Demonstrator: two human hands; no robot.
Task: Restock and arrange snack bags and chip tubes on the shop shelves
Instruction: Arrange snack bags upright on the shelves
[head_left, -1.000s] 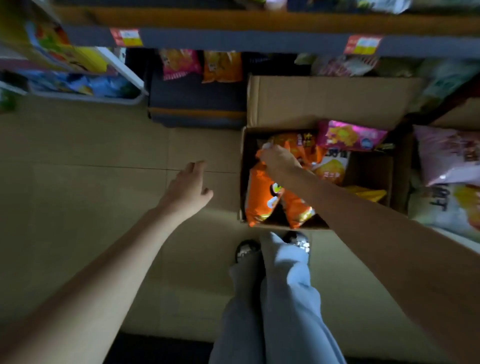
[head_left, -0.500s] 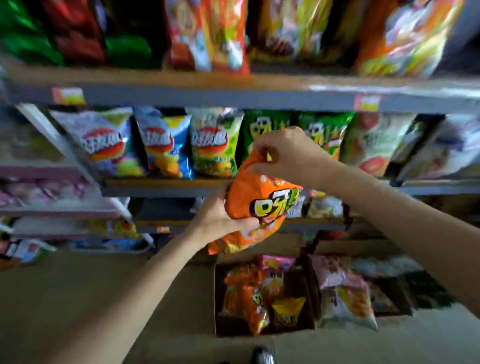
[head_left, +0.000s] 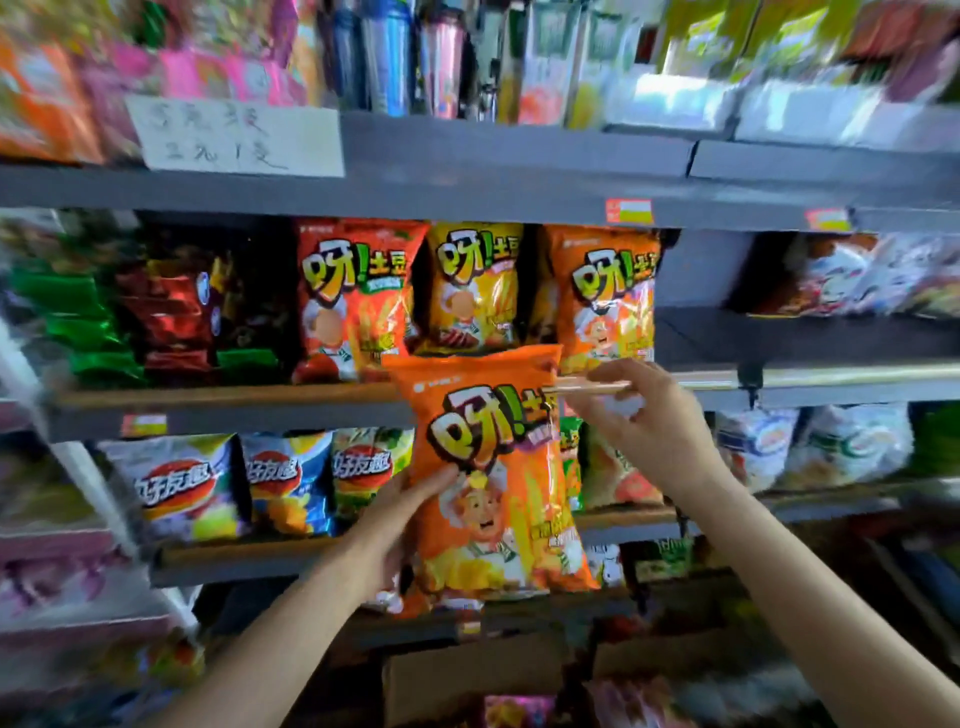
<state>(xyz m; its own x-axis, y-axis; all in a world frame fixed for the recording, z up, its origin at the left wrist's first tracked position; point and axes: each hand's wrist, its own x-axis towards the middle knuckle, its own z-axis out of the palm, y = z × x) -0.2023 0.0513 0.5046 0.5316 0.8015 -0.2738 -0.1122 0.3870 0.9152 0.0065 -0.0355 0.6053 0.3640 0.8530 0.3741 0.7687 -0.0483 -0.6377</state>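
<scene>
We hold an orange snack bag (head_left: 488, 467) upright in front of the shelves, between our two hands. Our left hand (head_left: 395, 525) grips its lower left edge, thumb across the front of the bag near the cartoon chef and the remaining fingers hidden behind it, so the bulk of the bag rises above and to the right of that grip. Our right hand (head_left: 639, 421) is at the bag's upper right corner, fingers bent toward it; motion blur smears the fingertips and we cannot tell whether they pinch the corner or only touch it. The bag's top edge overlaps the wooden lip of the middle shelf (head_left: 228, 397), and directly behind and above it stand three similar bags: a red one (head_left: 353, 296), a yellow one (head_left: 475, 288) and an orange one (head_left: 608, 296) of the same design as ours. Our bag covers the lower part of the yellow one and part of the row below, where three crisp bags (head_left: 270, 483) lean to its left. A second packet seems to sit behind the bottom of our bag, but only a sliver shows. The upper shelf, with its handwritten paper sign (head_left: 234, 135), is heavily blurred, as are the far left and right edges. A cardboard box (head_left: 467, 675) below is dim and partly cut off by the lower edge of the view.
</scene>
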